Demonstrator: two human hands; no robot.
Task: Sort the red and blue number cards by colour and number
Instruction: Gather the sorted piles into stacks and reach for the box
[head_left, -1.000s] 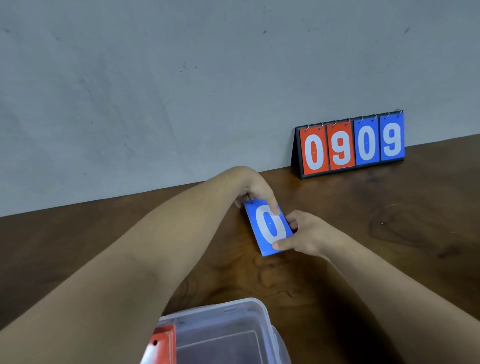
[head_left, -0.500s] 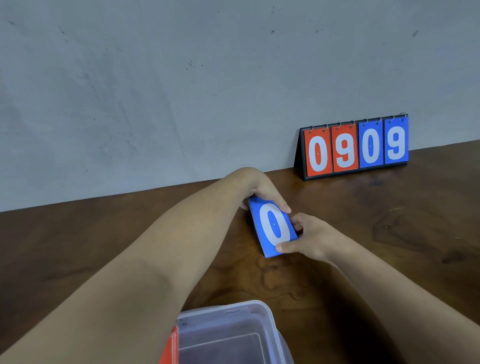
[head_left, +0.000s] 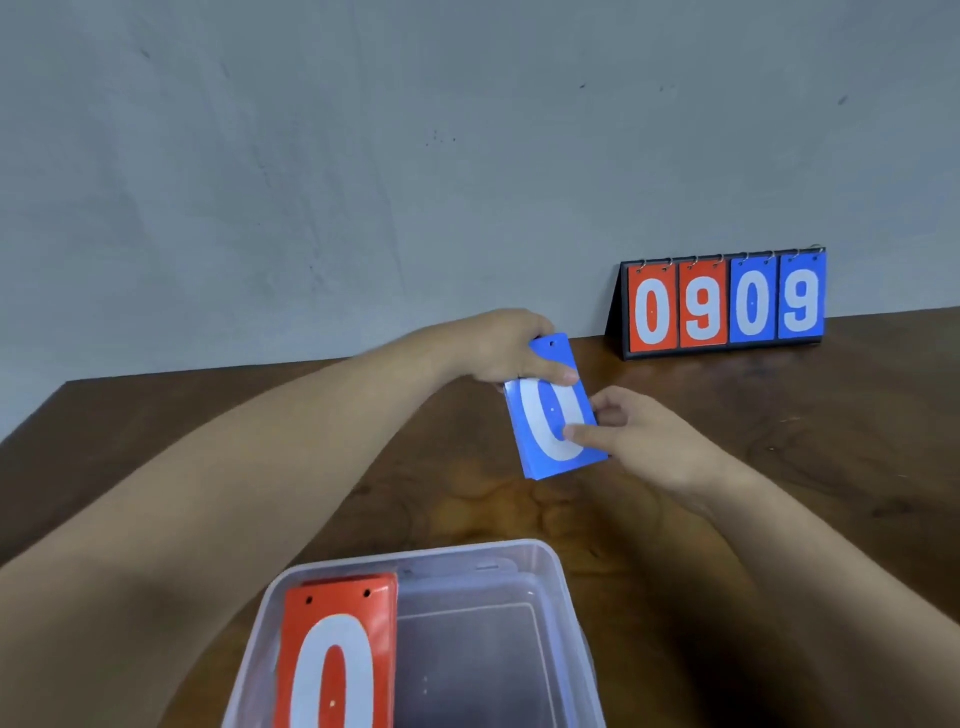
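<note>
Since 0.5 s ago: blue 0 card stack (head_left: 535, 441) sits further out of the left hand (head_left: 511, 348), its punched end now exposed. Stack is over the bench (head_left: 208, 441) at mid-scene, with its long axis near-to-far and the punched top toward the wall, leaning slightly left. Left hand grips the top end with its thumb across the face; right hand (head_left: 628, 431) pinches the lower right edge.

Grey scuffed wall (head_left: 363, 182) — dark wooden table (head_left: 779, 467).

Blue zero cards (head_left: 550, 415) tilted; red cards (head_left: 332, 660) in tub (head_left: 563, 597).
</note>
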